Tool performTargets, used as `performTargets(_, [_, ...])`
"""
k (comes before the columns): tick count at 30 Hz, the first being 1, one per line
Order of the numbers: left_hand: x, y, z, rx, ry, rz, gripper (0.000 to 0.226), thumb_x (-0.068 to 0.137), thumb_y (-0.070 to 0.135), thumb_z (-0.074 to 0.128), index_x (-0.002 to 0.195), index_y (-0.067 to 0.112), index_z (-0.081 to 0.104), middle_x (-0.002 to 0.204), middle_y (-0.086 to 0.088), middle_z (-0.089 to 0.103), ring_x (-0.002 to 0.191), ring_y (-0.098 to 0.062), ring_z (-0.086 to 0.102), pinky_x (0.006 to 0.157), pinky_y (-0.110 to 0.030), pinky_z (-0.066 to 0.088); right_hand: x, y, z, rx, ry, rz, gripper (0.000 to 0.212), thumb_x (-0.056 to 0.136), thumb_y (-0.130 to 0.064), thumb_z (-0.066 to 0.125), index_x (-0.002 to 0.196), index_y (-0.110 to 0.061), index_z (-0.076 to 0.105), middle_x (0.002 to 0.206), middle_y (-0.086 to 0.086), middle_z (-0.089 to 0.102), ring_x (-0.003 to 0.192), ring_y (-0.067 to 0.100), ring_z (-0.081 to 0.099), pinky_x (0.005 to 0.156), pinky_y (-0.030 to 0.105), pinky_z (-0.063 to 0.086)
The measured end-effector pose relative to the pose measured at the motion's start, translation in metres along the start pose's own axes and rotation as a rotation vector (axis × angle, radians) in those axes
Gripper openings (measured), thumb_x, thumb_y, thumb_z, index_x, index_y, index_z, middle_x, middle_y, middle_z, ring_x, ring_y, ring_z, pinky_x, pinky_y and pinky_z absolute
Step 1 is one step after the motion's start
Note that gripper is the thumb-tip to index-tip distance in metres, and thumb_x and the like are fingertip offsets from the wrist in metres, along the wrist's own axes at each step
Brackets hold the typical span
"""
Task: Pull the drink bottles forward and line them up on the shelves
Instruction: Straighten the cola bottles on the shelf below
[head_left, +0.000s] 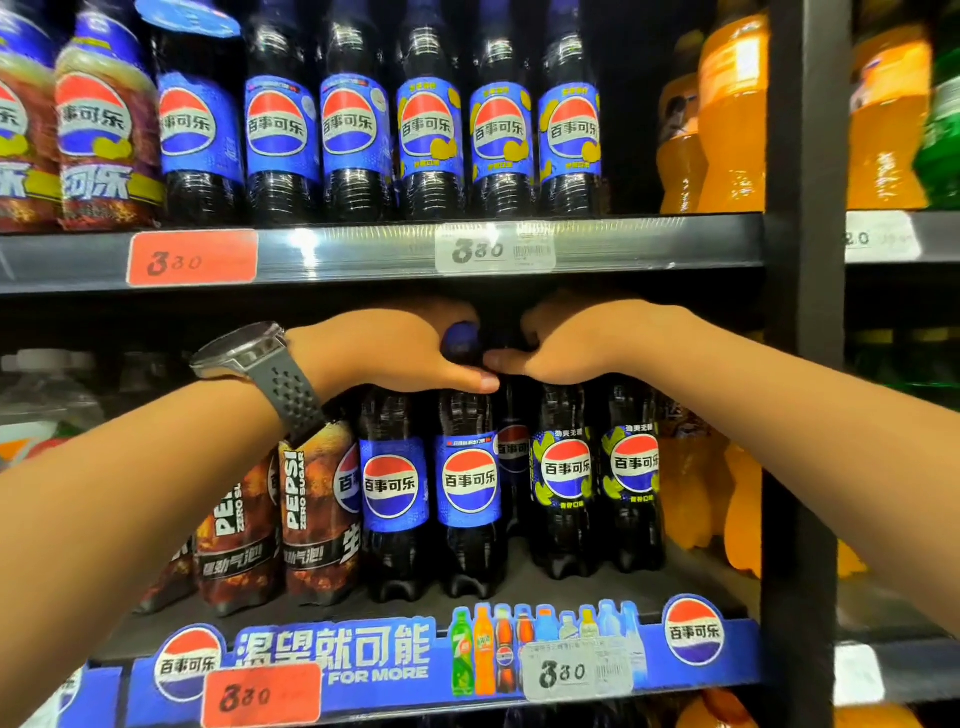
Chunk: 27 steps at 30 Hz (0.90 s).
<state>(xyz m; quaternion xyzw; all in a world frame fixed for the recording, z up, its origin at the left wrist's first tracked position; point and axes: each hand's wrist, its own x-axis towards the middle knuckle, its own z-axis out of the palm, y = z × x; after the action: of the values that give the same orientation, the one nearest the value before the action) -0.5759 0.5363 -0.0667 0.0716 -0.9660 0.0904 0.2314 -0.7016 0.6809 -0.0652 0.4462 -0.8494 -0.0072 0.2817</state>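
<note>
Two hands are working the middle shelf (519, 592): the left hand (400, 348) is gripping the cap of a blue-label bottle (469, 483), and the right hand (576, 343) is curling round the neck of a set-back bottle (513, 449). The upper row (358, 130) is standing aligned, while this row is looking only part done

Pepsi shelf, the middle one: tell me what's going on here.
A person is lining up bottles on the middle shelf. The left hand, with a watch on its wrist, grips the blue-capped neck of a blue-label Pepsi bottle in the front row. The right hand curls round a bottle top beside it, apparently the set-back Pepsi bottle. Lime-label Pepsi bottles and Pepsi Zero Sugar bottles stand near the front.
</note>
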Motion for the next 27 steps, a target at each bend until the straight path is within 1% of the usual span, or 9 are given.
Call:
performTargets(2, [0.001,0.000,0.000,-0.055,0.016,0.008,0.066,0.070,0.069,0.064,0.122,0.030,0.051,0.113,0.005,0.063,0.095,-0.016,0.059,0.084,-0.028,0.047,-0.001,0.005,0.002,0.008,-0.080,-0.053,0.077,0.075,-0.079,0.044,0.127,-0.022,0.049,0.115,0.002,0.053,0.088,0.020,0.052,0.065,0.027,0.035])
performTargets(4, [0.002,-0.002,0.000,-0.082,0.022,0.003,0.068,0.071,0.065,0.067,0.124,0.026,0.053,0.114,0.007,0.062,0.098,-0.015,0.059,0.084,-0.026,0.045,-0.002,0.008,0.005,-0.022,-0.154,-0.063,0.084,0.074,-0.077,0.050,0.138,-0.024,0.037,0.140,0.004,0.041,0.117,0.026,0.048,0.078,0.028,0.036])
performTargets(6, [0.001,-0.004,-0.001,-0.079,0.017,-0.009,0.067,0.071,0.065,0.068,0.123,0.025,0.055,0.112,0.007,0.063,0.097,-0.015,0.060,0.083,-0.026,0.046,-0.003,0.010,0.008,-0.045,-0.174,-0.057,0.084,0.077,-0.073,0.050,0.143,-0.023,0.031,0.148,0.004,0.033,0.127,0.026,0.043,0.080,0.029,0.032])
performTargets(10, [0.001,-0.006,-0.003,-0.073,0.004,-0.019,0.066,0.070,0.067,0.067,0.120,0.026,0.055,0.106,0.007,0.064,0.093,-0.016,0.061,0.084,-0.031,0.049,-0.003,0.017,0.009,-0.047,-0.191,-0.043,0.082,0.083,-0.067,0.048,0.146,-0.020,0.026,0.152,0.006,0.028,0.130,0.026,0.041,0.080,0.027,0.032])
performTargets(16, [0.002,-0.005,-0.001,-0.085,0.045,-0.032,0.068,0.070,0.068,0.066,0.124,0.029,0.051,0.084,0.022,0.050,0.076,-0.004,0.053,0.063,-0.016,0.038,-0.002,0.024,0.011,-0.011,-0.219,-0.001,0.082,0.082,-0.067,0.049,0.146,-0.020,0.026,0.150,0.006,0.031,0.129,0.026,0.042,0.081,0.028,0.033])
performTargets(19, [0.001,-0.005,-0.001,-0.097,0.041,-0.020,0.068,0.069,0.069,0.066,0.122,0.030,0.051,0.085,0.023,0.052,0.076,0.000,0.053,0.064,-0.015,0.039,-0.001,0.024,0.011,-0.024,-0.233,0.003,0.077,0.080,-0.068,0.052,0.138,-0.019,0.036,0.141,0.006,0.040,0.115,0.026,0.049,0.075,0.030,0.035])
performTargets(21, [0.002,-0.007,0.000,-0.106,0.027,-0.001,0.070,0.069,0.070,0.064,0.124,0.031,0.050,0.099,0.014,0.060,0.084,-0.008,0.058,0.071,-0.021,0.043,0.000,0.022,0.010,-0.016,-0.184,-0.021,0.070,0.078,-0.068,0.055,0.127,-0.020,0.043,0.133,0.006,0.043,0.098,0.023,0.049,0.068,0.028,0.036])
performTargets(23, [0.000,-0.008,0.000,-0.114,0.020,0.009,0.074,0.069,0.072,0.062,0.129,0.033,0.046,0.107,0.013,0.057,0.089,-0.009,0.057,0.072,-0.020,0.042,0.001,0.021,0.010,-0.009,-0.151,-0.032,0.071,0.075,-0.070,0.057,0.125,-0.021,0.044,0.127,0.005,0.046,0.090,0.019,0.046,0.066,0.028,0.036])
performTargets(27, [-0.005,-0.011,-0.005,-0.145,-0.009,0.016,0.080,0.064,0.074,0.061,0.133,0.037,0.043,0.088,0.027,0.053,0.078,0.009,0.053,0.063,-0.009,0.036,0.001,0.024,0.009,0.019,-0.157,-0.024,0.084,0.072,-0.074,0.057,0.135,-0.022,0.039,0.132,0.003,0.046,0.095,0.019,0.044,0.075,0.030,0.036])
